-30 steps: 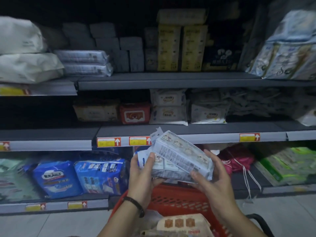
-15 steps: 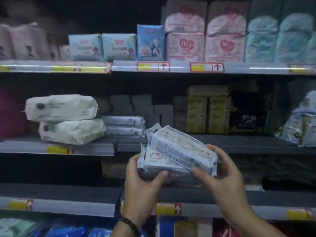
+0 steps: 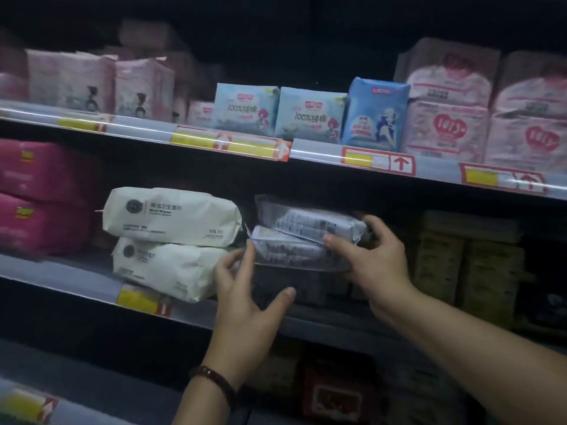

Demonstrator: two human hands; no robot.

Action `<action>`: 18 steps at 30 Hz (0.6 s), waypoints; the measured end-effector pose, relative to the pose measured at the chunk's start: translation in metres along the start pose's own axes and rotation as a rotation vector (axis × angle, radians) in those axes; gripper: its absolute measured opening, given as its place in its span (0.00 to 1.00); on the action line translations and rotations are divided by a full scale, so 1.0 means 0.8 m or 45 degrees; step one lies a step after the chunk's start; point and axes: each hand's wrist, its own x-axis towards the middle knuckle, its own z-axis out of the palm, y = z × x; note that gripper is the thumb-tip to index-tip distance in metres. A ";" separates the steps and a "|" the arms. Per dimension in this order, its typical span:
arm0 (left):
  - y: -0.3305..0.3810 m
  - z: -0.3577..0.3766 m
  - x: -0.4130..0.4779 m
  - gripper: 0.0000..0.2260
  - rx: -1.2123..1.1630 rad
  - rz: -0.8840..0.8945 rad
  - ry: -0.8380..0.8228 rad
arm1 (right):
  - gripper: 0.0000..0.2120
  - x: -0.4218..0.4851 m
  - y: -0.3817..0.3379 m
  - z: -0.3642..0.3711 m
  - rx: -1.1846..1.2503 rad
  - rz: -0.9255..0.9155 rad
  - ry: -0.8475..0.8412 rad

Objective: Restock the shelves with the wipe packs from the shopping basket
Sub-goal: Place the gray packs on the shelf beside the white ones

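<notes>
Wipe packs: two pale grey, plastic-wrapped rectangular wipe packs (image 3: 306,223) are stacked, the upper one tilted across the lower. They are held over the middle grey metal shelf (image 3: 61,271), above a blurred row of darker grey packs (image 3: 294,291). Whether they rest on that row cannot be told.
Right hand: the right hand (image 3: 379,265) is curled round the right end of the stack, with the thumb laid on the front edge.
Left hand: the left hand (image 3: 245,292) is spread and relaxed. One fingertip is set against the lower pack's left end, and nothing is gripped.
Wrist: a dark beaded bracelet (image 3: 214,378) is worn on the left.
Left neighbours: two cream, pillow-shaped soft packs (image 3: 171,216) are stacked just beside the held packs. Magenta packs (image 3: 40,194) lie further left.
Right neighbours: dull yellow boxes (image 3: 466,265) are seen.
Upper shelf: pale blue packs (image 3: 245,108) and pink packs (image 3: 445,130) are ranged above yellow price tags with red arrows (image 3: 379,162).
</notes>
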 end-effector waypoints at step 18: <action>-0.006 0.049 0.014 0.45 1.130 -0.102 0.015 | 0.52 0.027 -0.050 0.027 -0.580 0.186 -0.333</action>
